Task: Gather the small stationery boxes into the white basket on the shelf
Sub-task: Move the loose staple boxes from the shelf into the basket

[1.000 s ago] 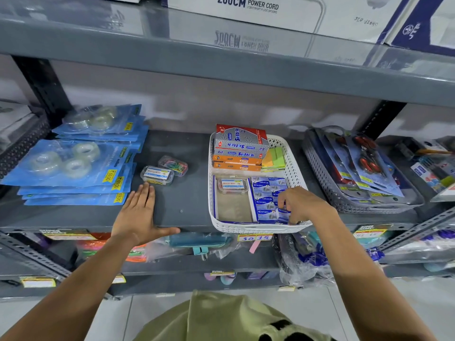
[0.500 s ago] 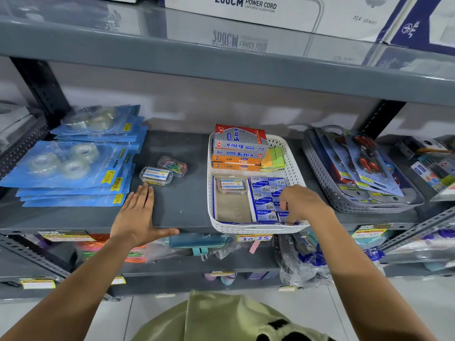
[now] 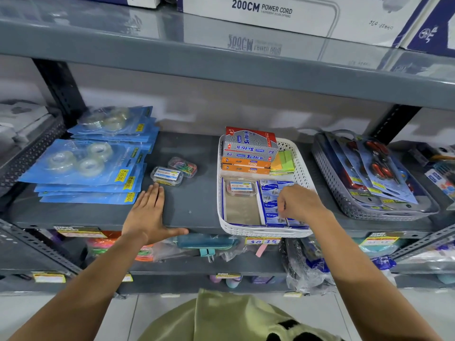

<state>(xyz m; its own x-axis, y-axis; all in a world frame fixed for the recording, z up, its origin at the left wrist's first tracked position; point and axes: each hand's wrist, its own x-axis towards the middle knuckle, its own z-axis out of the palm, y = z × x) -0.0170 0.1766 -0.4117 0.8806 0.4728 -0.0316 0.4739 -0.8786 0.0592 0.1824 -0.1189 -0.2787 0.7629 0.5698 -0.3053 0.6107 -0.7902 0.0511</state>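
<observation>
A white basket sits on the grey shelf. It holds rows of small blue boxes, a clear box with a label, and stacked Softek boxes at its back. My right hand hovers inside the basket over the blue boxes with its fingers curled down; whether it grips one is hidden. Left of the basket, two small clear boxes lie on the shelf, one of them filled with coloured clips. My left hand rests flat on the shelf just in front of them, fingers spread.
Blue tape packs are stacked at the left. A grey basket of carded scissors stands to the right of the white one. Green and yellow sticky notes lie in the white basket's back corner. A power cord carton sits on the shelf above.
My right hand has drawn back a little from the basket's front right corner toward the middle of the blue boxes. My left hand has stayed flat on the shelf.
</observation>
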